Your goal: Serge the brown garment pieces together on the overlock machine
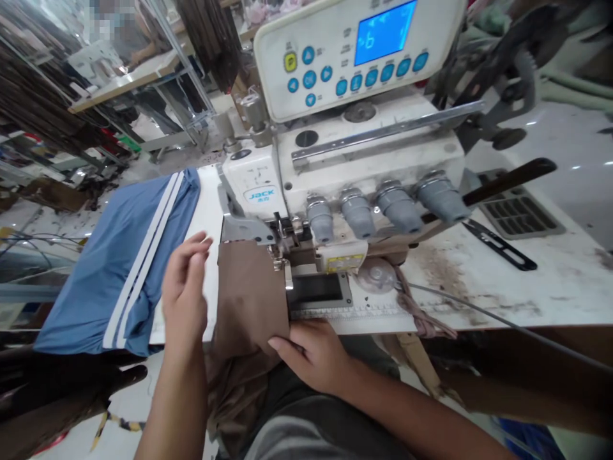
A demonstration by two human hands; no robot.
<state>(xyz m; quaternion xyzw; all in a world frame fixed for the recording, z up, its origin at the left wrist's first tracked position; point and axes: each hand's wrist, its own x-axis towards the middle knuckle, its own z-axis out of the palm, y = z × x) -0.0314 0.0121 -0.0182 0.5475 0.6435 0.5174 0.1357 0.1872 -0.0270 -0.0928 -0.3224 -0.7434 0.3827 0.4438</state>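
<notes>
A brown piece of fabric (251, 294) lies flat on the machine bed, its far edge at the presser foot (282, 259) of a white overlock sewing machine (373, 147). The fabric's near end hangs in folds toward my lap. My right hand (316, 351) grips its near right edge, thumb on top and fingers underneath. To the left of the brown fabric, my left hand (186, 287) is raised over the white table, fingers loosely bent and apart, with nothing in them. Beyond it lies blue fabric (110, 249) with two white stripes, draped over the table's left end.
Black thread snips (500, 246) lie on the table (479, 294) at right, near a grey slotted tray (522, 207). A grey cord (479, 313) runs across the right side. Behind, a person (148, 38) sits at another table.
</notes>
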